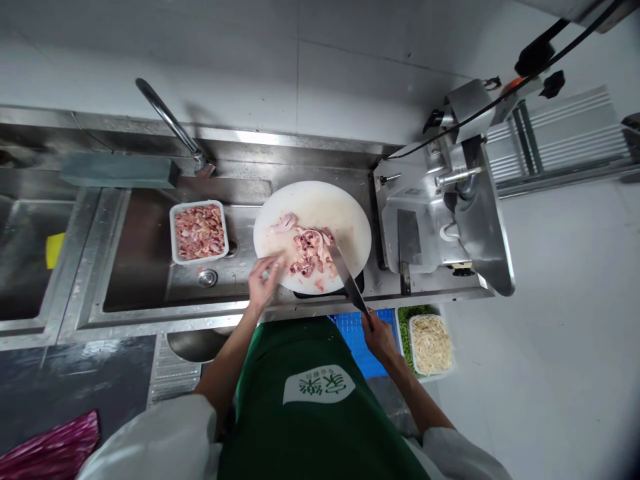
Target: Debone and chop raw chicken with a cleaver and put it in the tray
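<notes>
My right hand (pixel 377 333) is closed round the handle of a cleaver (pixel 349 277), whose blade slants up and left over the round white board (pixel 350 210). The blade's far end is beside a heap of chopped raw meat (pixel 311 250) on the board. A separate pale piece of meat (pixel 285 223) lies to the heap's upper left. At the board's lower left edge is my left hand (pixel 264 280), fingers apart and holding nothing.
A white tub of cut meat (pixel 199 231) stands in the sink (pixel 145 253) at the left, below a faucet (pixel 170 120). To the right, a slicing machine (pixel 450 200) has a second cleaver (pixel 409 240) on it. Below are tubs with shredded food (pixel 431 343).
</notes>
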A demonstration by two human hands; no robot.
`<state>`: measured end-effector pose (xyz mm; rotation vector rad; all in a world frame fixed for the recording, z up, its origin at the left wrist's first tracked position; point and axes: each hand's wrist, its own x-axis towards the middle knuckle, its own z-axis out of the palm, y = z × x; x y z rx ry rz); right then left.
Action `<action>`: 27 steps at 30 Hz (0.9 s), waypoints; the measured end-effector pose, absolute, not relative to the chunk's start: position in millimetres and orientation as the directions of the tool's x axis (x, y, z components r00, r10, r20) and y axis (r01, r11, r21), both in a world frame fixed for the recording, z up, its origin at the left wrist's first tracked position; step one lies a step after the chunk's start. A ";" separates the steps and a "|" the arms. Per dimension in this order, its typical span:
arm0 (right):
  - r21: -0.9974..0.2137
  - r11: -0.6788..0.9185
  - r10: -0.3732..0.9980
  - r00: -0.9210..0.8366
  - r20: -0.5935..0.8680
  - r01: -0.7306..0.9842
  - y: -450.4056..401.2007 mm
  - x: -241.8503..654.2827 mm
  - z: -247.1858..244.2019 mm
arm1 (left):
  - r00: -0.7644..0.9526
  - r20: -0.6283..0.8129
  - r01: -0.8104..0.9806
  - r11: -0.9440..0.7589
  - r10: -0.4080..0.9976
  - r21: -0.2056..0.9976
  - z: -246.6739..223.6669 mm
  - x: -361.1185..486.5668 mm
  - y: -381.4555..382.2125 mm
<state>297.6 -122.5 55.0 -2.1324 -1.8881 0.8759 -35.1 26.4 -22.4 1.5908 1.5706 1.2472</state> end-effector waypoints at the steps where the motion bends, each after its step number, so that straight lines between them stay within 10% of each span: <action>1: -0.495 -0.175 0.946 0.005 -0.325 0.851 -119.7 286.3 58.0 | -0.294 0.207 0.417 -0.069 0.933 0.906 -23.5 -44.1 16.6; 5: -0.493 -0.085 0.937 -0.099 -0.335 0.866 -94.4 224.7 66.8 | -0.647 0.089 0.304 0.149 0.757 0.941 -31.5 -77.7 -25.5; 10: -0.434 -0.044 0.974 -0.058 -0.218 0.900 -61.5 164.4 73.0 | -0.695 0.037 0.274 0.217 0.718 0.937 -30.1 -84.2 -56.5; 19: -0.256 -0.109 0.858 -0.040 -0.513 0.961 -55.9 162.7 56.4 | -0.065 0.195 0.438 -0.148 0.979 0.887 -33.8 2.9 -7.6; 27: -0.503 -0.183 0.937 -0.005 -0.349 0.845 -29.5 185.8 62.5 | 0.058 0.246 0.579 -0.233 0.968 0.781 -35.8 23.9 0.9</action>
